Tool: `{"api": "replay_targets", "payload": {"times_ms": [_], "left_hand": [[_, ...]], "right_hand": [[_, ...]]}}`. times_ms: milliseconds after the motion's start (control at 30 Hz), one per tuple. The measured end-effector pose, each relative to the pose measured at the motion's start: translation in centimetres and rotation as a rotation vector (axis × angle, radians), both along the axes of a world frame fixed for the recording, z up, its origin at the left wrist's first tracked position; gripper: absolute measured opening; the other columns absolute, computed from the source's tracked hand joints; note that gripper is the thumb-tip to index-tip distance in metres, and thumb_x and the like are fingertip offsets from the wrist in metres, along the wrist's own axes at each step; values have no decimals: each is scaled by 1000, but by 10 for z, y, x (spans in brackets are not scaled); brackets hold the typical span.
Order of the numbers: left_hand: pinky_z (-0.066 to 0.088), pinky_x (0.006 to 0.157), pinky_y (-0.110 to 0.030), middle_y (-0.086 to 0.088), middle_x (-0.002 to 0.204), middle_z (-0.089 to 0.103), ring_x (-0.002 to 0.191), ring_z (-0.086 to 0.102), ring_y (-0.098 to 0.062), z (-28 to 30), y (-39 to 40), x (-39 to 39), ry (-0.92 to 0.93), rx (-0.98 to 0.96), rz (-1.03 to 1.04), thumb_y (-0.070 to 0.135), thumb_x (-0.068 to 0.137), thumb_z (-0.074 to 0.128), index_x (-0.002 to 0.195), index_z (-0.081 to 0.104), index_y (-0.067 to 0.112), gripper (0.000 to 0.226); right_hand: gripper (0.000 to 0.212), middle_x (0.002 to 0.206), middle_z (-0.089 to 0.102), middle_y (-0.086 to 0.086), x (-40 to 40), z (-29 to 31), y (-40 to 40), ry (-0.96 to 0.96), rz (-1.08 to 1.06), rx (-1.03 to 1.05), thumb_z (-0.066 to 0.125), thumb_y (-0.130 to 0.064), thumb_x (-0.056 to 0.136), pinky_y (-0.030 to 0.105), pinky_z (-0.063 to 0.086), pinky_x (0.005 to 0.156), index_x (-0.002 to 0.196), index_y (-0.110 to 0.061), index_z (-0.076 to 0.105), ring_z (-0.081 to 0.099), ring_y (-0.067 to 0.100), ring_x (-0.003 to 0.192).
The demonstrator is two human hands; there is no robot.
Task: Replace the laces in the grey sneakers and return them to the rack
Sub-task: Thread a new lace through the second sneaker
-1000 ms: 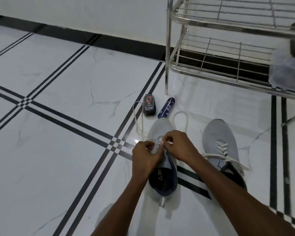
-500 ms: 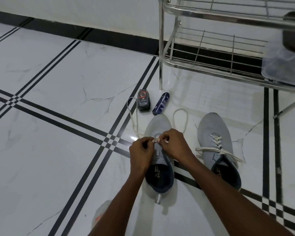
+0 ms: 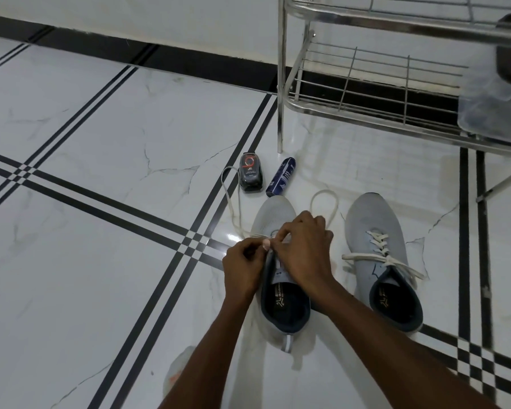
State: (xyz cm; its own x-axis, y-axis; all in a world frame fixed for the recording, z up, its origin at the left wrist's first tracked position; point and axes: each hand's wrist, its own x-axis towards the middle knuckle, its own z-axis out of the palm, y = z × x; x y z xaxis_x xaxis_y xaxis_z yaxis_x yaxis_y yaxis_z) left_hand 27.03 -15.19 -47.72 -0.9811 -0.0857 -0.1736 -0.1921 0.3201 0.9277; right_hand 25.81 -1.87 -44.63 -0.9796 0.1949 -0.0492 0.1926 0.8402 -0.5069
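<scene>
On the tiled floor, lace: the white lace (image 3: 322, 202) ran out from the lower eyelets of the left sneaker (image 3: 278, 219), one loose loop lying beyond the toe to the right, another trailing out to the left.
Sneaker axis: I read its long axis as pointing away from me, toe toward the rack (image 3: 366, 113), heel nearest my body.
Left hand: my left hand (image 3: 244, 267) sat at the shoe's left edge, fingers curled, thumb and forefinger pinching the lace end at the eyelet row.
Right hand: my right hand (image 3: 303, 246) lay over the tongue, fingers bent and nipping the lace from the other side; the two hands nearly touched.
Next move: I judged the pull would go across the shoe, at right angles to its axis.
Laced sneaker: the other sneaker (image 3: 381, 255) stood just to the right, already laced.
Beyond: a black polish box (image 3: 250, 175) and a blue can (image 3: 281, 181) lay past the toe.
</scene>
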Motion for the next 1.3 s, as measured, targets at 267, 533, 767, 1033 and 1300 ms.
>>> {"api": "replay_targets", "payload": {"times_ms": [267, 533, 767, 1033, 1300], "left_hand": [[43, 77, -7, 3, 94, 64, 86, 59, -4, -3, 8, -5, 65, -210, 83, 9, 100, 56, 94, 64, 15, 12], [43, 84, -27, -11, 119, 59, 115, 48, -22, 15, -59, -10, 65, -306, 641, 10, 99, 61, 119, 61, 6, 21], [36, 89, -35, 5, 109, 62, 110, 44, -19, -11, -11, -13, 202, -508, -112, 34, 93, 68, 96, 74, 25, 11], [39, 95, -47, -13, 127, 56, 124, 43, -37, 9, -60, -15, 99, -661, 411, 26, 91, 72, 118, 63, 12, 31], [41, 88, -35, -11, 110, 64, 105, 53, -25, -9, -24, -15, 142, -543, 211, 19, 98, 58, 97, 70, 8, 17]], "right_hand": [[20, 69, 72, 7, -2, 0, 10, -354, -12, -408, 70, -21, 84, 19, 43, 57, 70, -7, 77, 62, 11, 66], [14, 69, 72, -3, 11, -6, 7, -162, -15, -424, 70, -18, 82, 13, 43, 61, 71, -16, 80, 62, 5, 64], [11, 77, 74, -3, 9, -5, 11, -167, 36, -409, 72, -21, 83, 26, 51, 73, 79, -16, 82, 66, 11, 73], [9, 75, 75, -1, 13, -9, 17, -161, -29, -472, 73, -17, 84, 7, 41, 59, 82, -17, 82, 57, -1, 60], [10, 85, 77, -2, 13, -12, 20, -178, -51, -474, 73, -20, 85, 14, 48, 69, 87, -18, 83, 68, 10, 79]]}}
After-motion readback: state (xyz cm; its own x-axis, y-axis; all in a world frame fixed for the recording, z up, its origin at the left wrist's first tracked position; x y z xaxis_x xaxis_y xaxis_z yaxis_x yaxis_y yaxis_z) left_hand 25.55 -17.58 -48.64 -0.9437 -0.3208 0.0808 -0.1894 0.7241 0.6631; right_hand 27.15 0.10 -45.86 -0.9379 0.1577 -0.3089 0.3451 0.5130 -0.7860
